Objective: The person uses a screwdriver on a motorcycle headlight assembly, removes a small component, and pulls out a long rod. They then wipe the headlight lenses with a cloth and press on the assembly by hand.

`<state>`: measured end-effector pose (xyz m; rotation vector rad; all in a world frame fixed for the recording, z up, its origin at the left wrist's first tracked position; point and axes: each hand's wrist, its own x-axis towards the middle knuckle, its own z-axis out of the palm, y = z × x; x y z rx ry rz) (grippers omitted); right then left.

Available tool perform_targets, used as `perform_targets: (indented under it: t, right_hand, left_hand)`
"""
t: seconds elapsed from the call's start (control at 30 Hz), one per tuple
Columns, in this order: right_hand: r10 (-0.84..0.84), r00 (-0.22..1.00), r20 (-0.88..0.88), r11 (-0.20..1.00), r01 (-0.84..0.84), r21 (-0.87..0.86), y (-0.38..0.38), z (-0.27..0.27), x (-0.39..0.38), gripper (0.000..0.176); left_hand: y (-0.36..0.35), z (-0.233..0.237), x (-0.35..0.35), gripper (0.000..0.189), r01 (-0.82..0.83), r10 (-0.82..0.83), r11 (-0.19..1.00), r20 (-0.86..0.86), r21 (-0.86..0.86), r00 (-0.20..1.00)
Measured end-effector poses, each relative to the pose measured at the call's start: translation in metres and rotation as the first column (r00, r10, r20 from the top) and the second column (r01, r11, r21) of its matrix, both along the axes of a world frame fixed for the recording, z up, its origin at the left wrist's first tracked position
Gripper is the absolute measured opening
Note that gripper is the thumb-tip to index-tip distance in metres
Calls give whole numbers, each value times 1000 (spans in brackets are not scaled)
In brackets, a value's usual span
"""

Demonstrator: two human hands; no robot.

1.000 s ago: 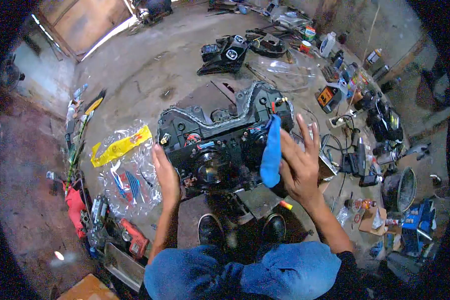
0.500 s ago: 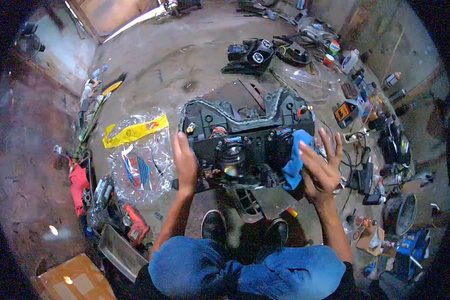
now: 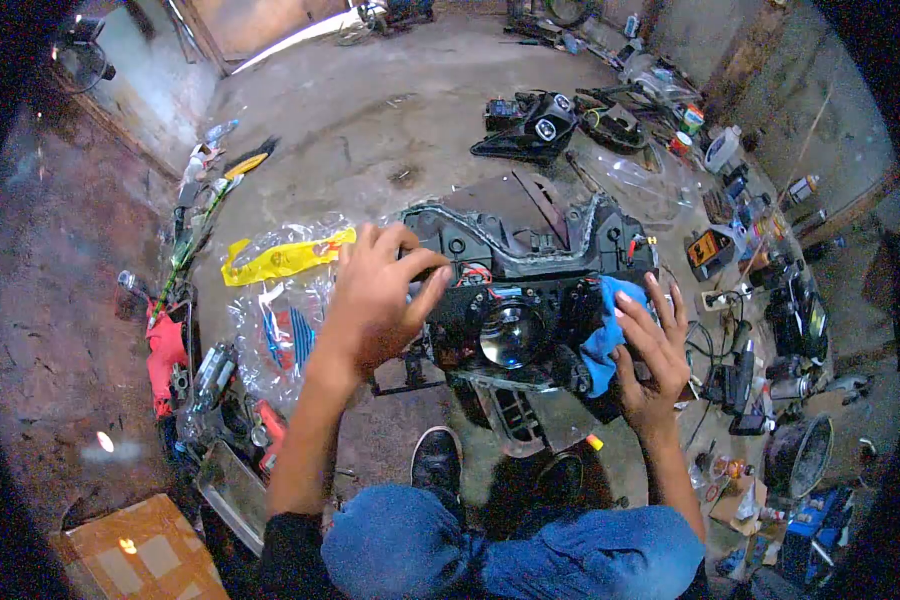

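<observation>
A black headlight housing (image 3: 530,262) with a round glass projector lens (image 3: 511,333) lies in front of my knees. My left hand (image 3: 385,300) is raised over its left end, fingers bent and apart, with nothing visible in them. At the right end, my right hand (image 3: 652,345) holds a blue cloth (image 3: 602,335) against the housing, thumb and fingers at the cloth's edge. Beside the left hand is a clear plastic bag (image 3: 310,300) with a yellow strip (image 3: 285,262). The far left part of the housing is hidden by my left hand.
A black headlight part (image 3: 530,128) lies farther back. Bottles, cables and tools line the right side, with a black and orange box (image 3: 708,250). On the left are a red cloth (image 3: 167,360) and a metal tray (image 3: 232,495); a cardboard box (image 3: 145,550) stands bottom left.
My left hand has lifted from the housing's left side and moved over its left end, fingers now bent. The blue cloth remains in my right hand. The view has shifted slightly.
</observation>
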<state>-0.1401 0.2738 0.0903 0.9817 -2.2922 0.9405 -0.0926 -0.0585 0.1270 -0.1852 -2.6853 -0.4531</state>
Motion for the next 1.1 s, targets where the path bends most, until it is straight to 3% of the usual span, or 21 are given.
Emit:
perform_targets:
  t: [0.17, 0.37, 0.47, 0.57, 0.77, 0.87, 1.1]
  right_hand:
    - [-18, 1000, 8, 1000, 18, 9, -1, 0, 2, 43]
    - [-55, 998, -10, 998, 55, 2, 1, -9, 7, 39]
    - [-62, 998, -25, 997, 61, -50, 2, -17, 8, 39]
    - [-69, 997, -18, 995, 68, -69, 0, -17, 9, 38]
    - [-68, 998, -6, 993, 67, -96, -1, -19, 8, 37]
    - [-70, 997, -19, 993, 68, -98, -1, -21, 7, 36]
    - [-46, 998, -30, 991, 42, -125, -1, -25, 5, 32]
  left_hand:
    - [10, 2, -12, 21, 81, -74, 996, 159, -39, 985]
    - [-4, 0, -22, 20, 161, -204, 970, 244, 182, 948]
    - [-17, -6, -24, 17, 280, -341, 921, 216, 269, 915]
    - [-20, -6, -23, 15, 334, -370, 913, 127, 236, 920]
    - [-13, -23, -15, 12, 289, -292, 946, -1, 146, 956]
    - [-13, -32, -7, 15, 183, -200, 969, 97, 163, 975]
    - [-8, -37, -16, 15, 293, -317, 908, 32, 299, 948]
